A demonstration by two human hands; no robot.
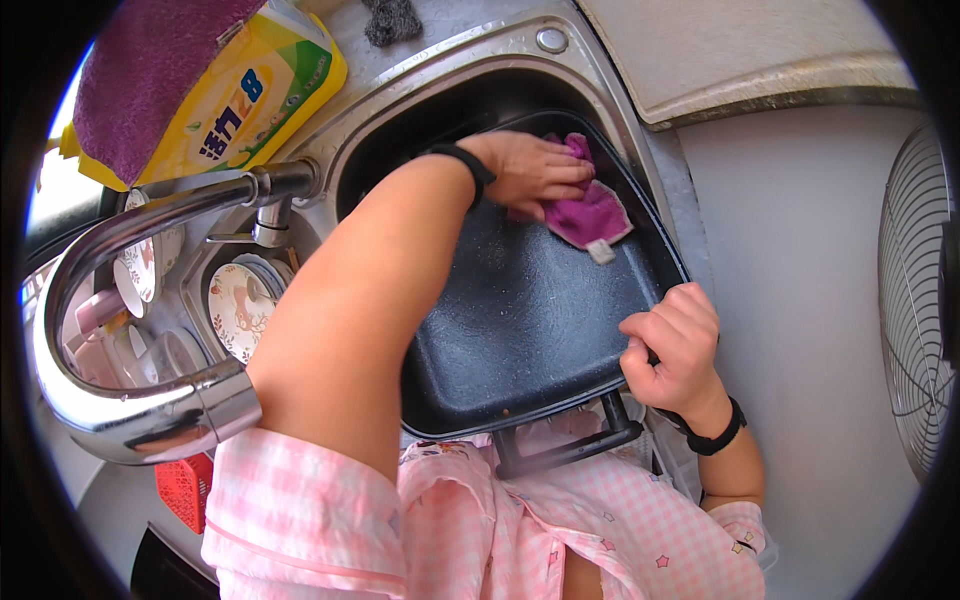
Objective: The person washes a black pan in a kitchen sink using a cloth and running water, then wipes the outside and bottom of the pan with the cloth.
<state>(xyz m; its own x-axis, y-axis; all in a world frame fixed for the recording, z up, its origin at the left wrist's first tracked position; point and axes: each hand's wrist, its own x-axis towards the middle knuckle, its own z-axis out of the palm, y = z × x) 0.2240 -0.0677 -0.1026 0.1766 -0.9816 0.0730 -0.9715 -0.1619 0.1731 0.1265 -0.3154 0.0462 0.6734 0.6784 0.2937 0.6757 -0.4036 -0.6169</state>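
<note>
A black, nonstick-looking rectangular pan [510,322] with rounded corners stands over the sink basin, its far part inside the basin. My left hand [529,174] presses a purple cloth [592,214] with a white tag against the far right part of the pan's inside. The cloth is bunched under the fingers. My right hand [671,349] is curled around the pan's near right rim, thumb on the inner side. A black bar handle [570,450] juts from the pan's near side, close to my body. Wet specks cover the pan's inner surface.
A chrome faucet [142,420] arches at the left. Floral dishes [241,307] sit in a smaller basin. A yellow detergent jug [262,97] carries a purple towel [150,82]. Steel wool [391,21], a board [750,52], a fan guard [919,300] and a red basket [184,491] surround the sink.
</note>
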